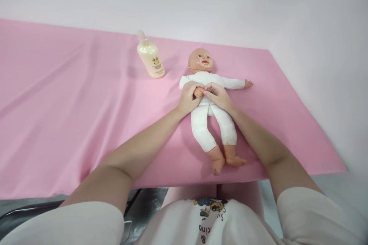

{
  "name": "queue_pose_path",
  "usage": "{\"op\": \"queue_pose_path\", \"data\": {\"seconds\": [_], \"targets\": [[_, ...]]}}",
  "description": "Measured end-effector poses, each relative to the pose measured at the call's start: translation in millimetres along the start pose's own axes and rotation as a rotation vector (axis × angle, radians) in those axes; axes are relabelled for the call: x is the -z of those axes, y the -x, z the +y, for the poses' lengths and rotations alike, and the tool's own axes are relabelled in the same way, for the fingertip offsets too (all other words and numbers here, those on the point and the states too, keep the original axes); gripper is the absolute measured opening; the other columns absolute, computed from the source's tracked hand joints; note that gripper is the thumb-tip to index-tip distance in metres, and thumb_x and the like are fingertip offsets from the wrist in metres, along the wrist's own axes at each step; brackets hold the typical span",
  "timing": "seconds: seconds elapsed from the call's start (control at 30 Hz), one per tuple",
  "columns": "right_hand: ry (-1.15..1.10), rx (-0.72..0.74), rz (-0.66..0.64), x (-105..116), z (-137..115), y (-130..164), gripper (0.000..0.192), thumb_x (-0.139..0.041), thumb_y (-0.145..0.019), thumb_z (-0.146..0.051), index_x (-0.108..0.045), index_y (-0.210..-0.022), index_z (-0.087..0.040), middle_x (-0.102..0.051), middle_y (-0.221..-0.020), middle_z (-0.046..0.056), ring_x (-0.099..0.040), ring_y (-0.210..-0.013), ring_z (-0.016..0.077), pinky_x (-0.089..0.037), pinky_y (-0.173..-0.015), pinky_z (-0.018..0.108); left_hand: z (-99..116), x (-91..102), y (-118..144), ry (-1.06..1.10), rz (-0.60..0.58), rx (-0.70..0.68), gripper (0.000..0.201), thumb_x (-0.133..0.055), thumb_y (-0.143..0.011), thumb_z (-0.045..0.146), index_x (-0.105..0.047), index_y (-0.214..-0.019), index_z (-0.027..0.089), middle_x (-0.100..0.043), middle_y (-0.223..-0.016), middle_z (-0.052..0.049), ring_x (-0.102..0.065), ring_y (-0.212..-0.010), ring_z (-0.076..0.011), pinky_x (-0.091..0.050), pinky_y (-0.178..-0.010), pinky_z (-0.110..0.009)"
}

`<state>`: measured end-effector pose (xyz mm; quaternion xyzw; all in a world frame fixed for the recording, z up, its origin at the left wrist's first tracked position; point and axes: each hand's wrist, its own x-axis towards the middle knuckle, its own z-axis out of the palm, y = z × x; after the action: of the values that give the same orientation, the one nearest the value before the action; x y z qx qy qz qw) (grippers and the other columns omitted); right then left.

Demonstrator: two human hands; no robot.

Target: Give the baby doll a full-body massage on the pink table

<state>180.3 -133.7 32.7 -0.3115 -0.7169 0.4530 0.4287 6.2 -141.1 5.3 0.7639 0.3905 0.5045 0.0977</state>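
A baby doll (227,125) with a white cloth body lies on its back, head away from me and feet toward me. My left hand (189,97) is closed around the doll's arm near the wrist, and the doll's small hand (199,92) pokes out between my two hands. My right hand (219,95) pinches at the fingers of that same small hand, over the doll's belly. The doll's other arm (234,83) stretches out to the right, untouched.
A pump bottle (151,60) of pale yellow lotion stands left of the doll's head. Pink cloth (71,115) covers the table, wrinkled on the left. A white wall (172,4) rises behind it. The table's near edge runs close to my body.
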Motion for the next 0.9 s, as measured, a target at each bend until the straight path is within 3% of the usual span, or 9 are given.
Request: {"op": "queue_pose_path", "data": {"seconds": [0.27,0.53,0.73,0.9], "targets": [[0.058,-0.002,0.015,0.6,2.5,0.0,0.025,-0.075,-0.076,-0.041,-0.061,-0.082,-0.021,-0.062,-0.077,-0.003,-0.056,-0.074,0.0138,-0.047,-0.073,0.029,-5.0,-2.8,0.7,0.009,-0.006,0.003,0.009,-0.056,-0.086,0.022,-0.056,-0.095,0.025,-0.067,-0.096,-0.006,-0.061,-0.098,-0.0251,-0.047,-0.095,-0.046],[0.085,0.014,-0.003,0.6,-1.8,-0.3,0.016,-0.072,-0.076,-0.033,-0.064,-0.083,-0.021,-0.066,-0.080,-0.001,-0.056,-0.073,0.0140,-0.048,-0.074,0.030,-14.5,-6.5,7.8,0.004,0.176,0.052,0.054,-0.066,-0.081,0.027,-0.044,-0.130,0.028,-0.055,-0.135,-0.013,-0.049,-0.129,-0.0305,-0.037,-0.112,-0.054],[0.079,0.009,0.005,-0.1,-1.7,-0.3,0.015,-0.071,-0.076,-0.032,-0.064,-0.083,-0.020,-0.065,-0.078,-0.001,-0.056,-0.073,0.0141,-0.048,-0.072,0.030,-15.5,-5.2,3.0,-0.006,0.163,0.016,0.026,-0.067,-0.084,0.040,-0.055,-0.103,0.025,-0.067,-0.116,-0.009,-0.057,-0.117,-0.0294,-0.037,-0.110,-0.054],[0.076,-0.001,0.006,-0.3,0.7,-1.1,0.018,-0.072,-0.075,-0.035,-0.064,-0.083,-0.021,-0.065,-0.078,-0.001,-0.057,-0.073,0.0146,-0.048,-0.072,0.030,-10.9,-1.0,0.1,-0.016,0.117,0.041,0.027,-0.066,-0.085,0.050,-0.056,-0.088,0.026,-0.072,-0.102,-0.007,-0.061,-0.104,-0.0269,-0.043,-0.103,-0.051]]}}
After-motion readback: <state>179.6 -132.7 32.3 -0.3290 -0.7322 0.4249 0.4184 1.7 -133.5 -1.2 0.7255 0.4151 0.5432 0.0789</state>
